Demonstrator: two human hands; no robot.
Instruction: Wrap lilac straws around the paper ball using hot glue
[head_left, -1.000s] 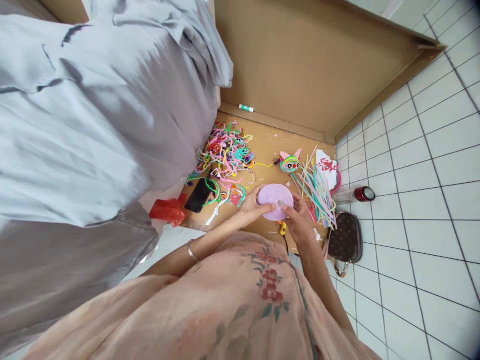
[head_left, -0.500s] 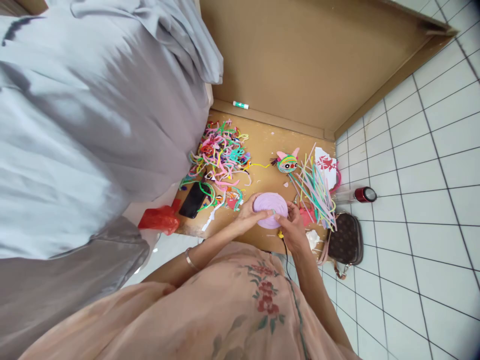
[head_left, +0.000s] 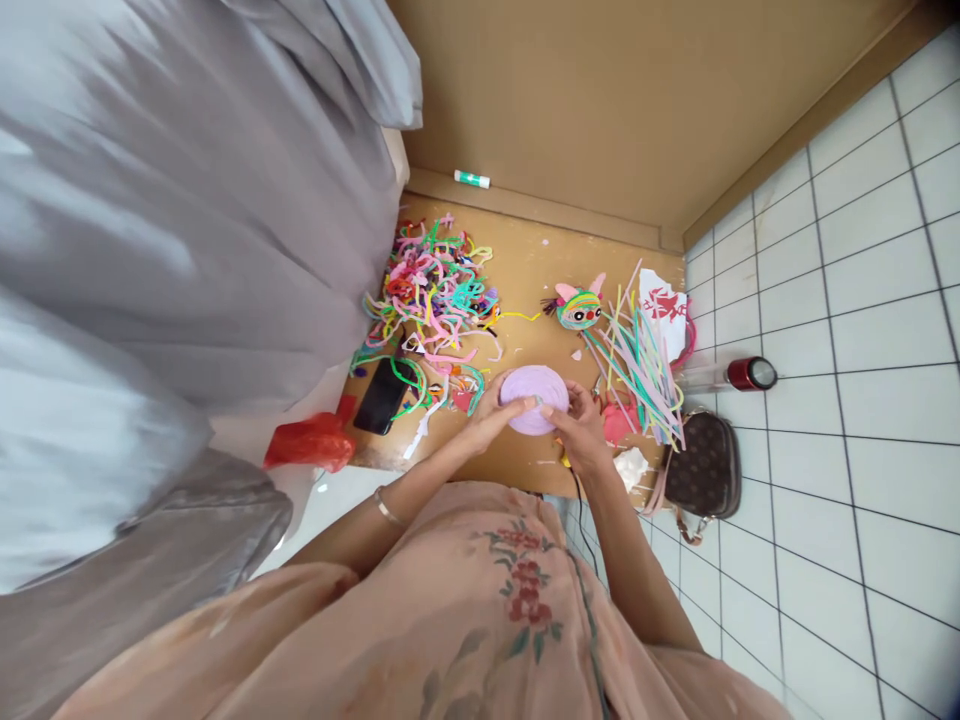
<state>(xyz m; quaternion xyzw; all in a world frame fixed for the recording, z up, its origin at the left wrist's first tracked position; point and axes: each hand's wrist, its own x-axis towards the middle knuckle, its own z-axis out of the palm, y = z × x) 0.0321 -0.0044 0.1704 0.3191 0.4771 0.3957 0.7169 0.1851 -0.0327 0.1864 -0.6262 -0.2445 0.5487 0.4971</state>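
Note:
A round lilac coiled disc (head_left: 531, 385) is held over the front part of the wooden table (head_left: 525, 240). My left hand (head_left: 491, 415) grips its left edge, the thumb lying across its face. On the right edge, my right hand (head_left: 583, 425) holds it with the thumb near the lower rim; the fingers behind the disc are hidden. Beyond it lies a round, striped craft face (head_left: 579, 308) with pink ears. Straight pastel fuzzy sticks (head_left: 641, 365) are heaped to the right, and a tangle of colourful fuzzy pieces (head_left: 435, 290) lies at the left.
A black phone (head_left: 381, 397) and a red plastic bag (head_left: 311, 442) are at the left. A glue stick (head_left: 472, 179) rests by the back board. At the right are a red-capped bottle (head_left: 750, 374), a brown bag (head_left: 703, 465) and crumpled white paper (head_left: 631, 466). Grey cloth fills the upper left.
The view has shifted slightly. Both hands still hold the lilac disc, with little change in their grip.

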